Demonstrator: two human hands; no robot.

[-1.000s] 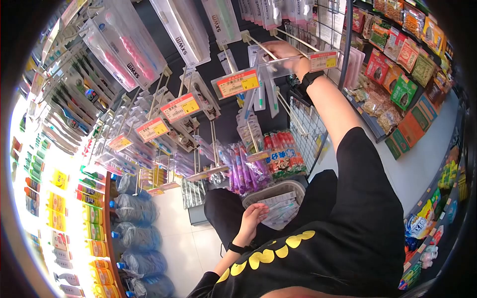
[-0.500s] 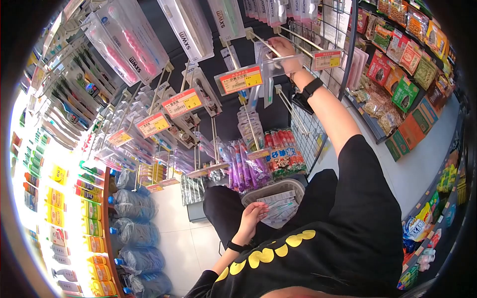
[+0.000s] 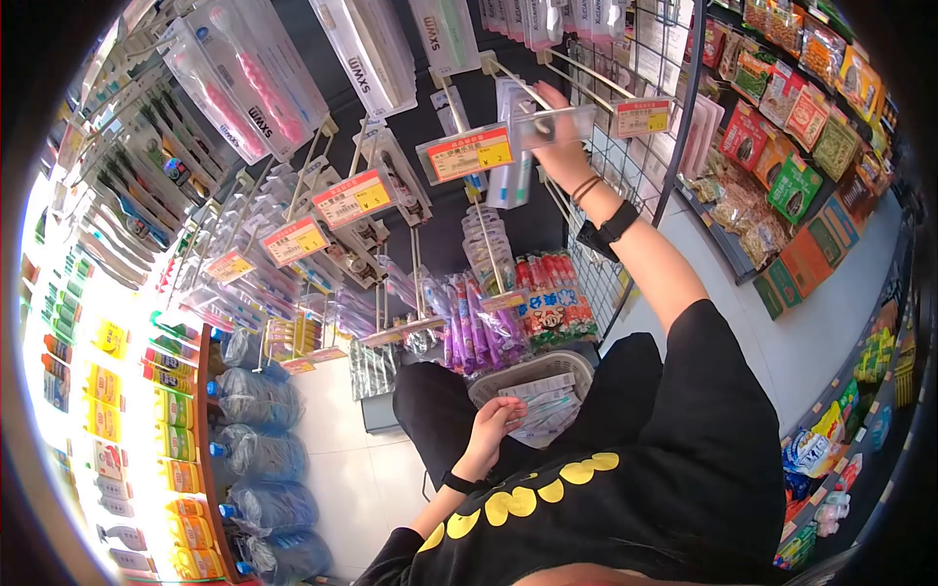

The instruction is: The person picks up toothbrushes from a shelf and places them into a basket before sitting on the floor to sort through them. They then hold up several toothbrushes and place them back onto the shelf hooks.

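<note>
My right hand [image 3: 559, 132] reaches up to a display hook, partly behind the clear plastic of a price-tag holder [image 3: 471, 153]. Its bent fingers close at the edge of slim packaged toothbrushes [image 3: 509, 156] hanging there; the exact grip is partly hidden. Low in front of me, my left hand [image 3: 498, 418] hovers at the near side of a grey basket [image 3: 578, 363], fingers loosely extended and nothing visible in them. Inside the basket lie several flat clear-and-white packs [image 3: 549, 410], which look like packaged toothbrushes.
Hooks with packaged toothbrushes [image 3: 256, 83] and price tags [image 3: 352, 198] surround my right arm. A wire grid [image 3: 625, 176] stands at its right. Purple packs [image 3: 479, 327] hang behind the basket. Large water bottles [image 3: 259, 396] line the left; snack shelves [image 3: 796, 186] stand right.
My right hand has shifted slightly down and left on the hook, and the hanging toothbrush packs beside it show broader. My left hand stays almost in place.
</note>
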